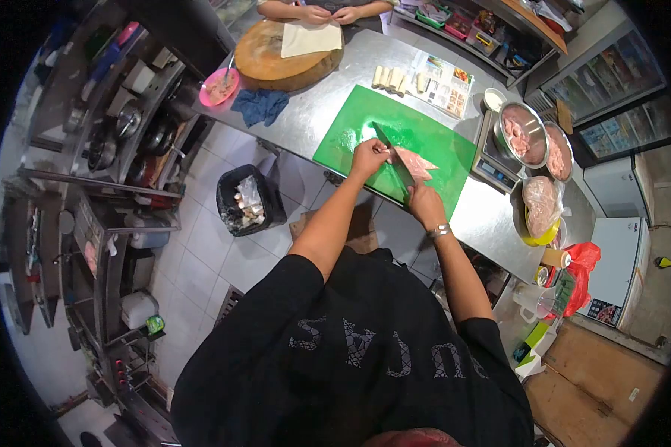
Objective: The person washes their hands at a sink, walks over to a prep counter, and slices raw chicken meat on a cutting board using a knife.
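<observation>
On the green cutting board (354, 119) lies a piece of pale pink meat (417, 164). My right hand (427, 205) is wrapped round the handle of a knife (395, 153), whose dark blade points away from me across the board, along the meat's left end. My left hand (370, 159) is closed, its fingers pinched together just left of the blade; what they hold, if anything, is too small to make out. Wet patches shine on the board's far left part.
A co-worker's hands (329, 15) are over a pale sheet (309, 39) on a round wooden block (261, 56). Nearby are a pink bowl (219, 87), blue cloth (261, 106), rolls (389, 79), scale (493, 175), metal bowl (523, 134) of meat and bin (250, 201).
</observation>
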`<state>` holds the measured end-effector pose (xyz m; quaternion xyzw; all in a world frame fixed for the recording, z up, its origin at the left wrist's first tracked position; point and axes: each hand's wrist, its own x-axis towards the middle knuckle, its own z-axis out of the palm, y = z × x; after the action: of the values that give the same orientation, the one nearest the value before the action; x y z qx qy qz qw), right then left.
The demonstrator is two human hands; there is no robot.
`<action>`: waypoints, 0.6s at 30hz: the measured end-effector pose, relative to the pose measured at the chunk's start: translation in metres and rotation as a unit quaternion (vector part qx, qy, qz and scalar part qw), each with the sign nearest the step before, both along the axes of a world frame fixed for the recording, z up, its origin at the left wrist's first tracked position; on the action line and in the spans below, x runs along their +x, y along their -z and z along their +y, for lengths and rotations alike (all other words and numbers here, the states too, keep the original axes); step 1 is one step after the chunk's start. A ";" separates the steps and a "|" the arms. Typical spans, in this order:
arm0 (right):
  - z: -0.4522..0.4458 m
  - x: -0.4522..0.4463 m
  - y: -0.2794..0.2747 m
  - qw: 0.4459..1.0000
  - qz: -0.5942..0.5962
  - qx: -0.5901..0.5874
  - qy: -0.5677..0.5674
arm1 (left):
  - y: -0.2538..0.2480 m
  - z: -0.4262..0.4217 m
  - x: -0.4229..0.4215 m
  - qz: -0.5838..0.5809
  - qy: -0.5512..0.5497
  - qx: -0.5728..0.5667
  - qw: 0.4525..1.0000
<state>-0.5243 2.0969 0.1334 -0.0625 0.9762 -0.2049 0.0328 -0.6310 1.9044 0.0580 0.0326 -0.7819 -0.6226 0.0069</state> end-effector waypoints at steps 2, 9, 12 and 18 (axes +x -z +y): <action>0.009 0.019 -0.001 0.999 -0.025 0.021 -0.003 | 0.001 0.000 -0.002 0.001 0.001 0.008 1.000; 0.047 0.119 -0.007 0.997 -0.069 0.013 0.023 | 0.005 -0.027 0.012 -0.048 -0.024 0.223 0.973; 0.045 0.142 -0.015 0.996 -0.064 0.000 0.058 | -0.029 -0.078 0.044 -0.086 -0.038 0.170 0.981; 0.004 0.142 -0.024 0.979 -0.036 -0.145 0.137 | -0.005 -0.212 0.118 -0.042 -0.133 0.233 0.963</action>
<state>-0.3822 2.1006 0.1570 0.0753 0.9338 -0.3486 0.0304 -0.5129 1.6920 0.0627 0.1632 -0.6038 -0.7788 0.0485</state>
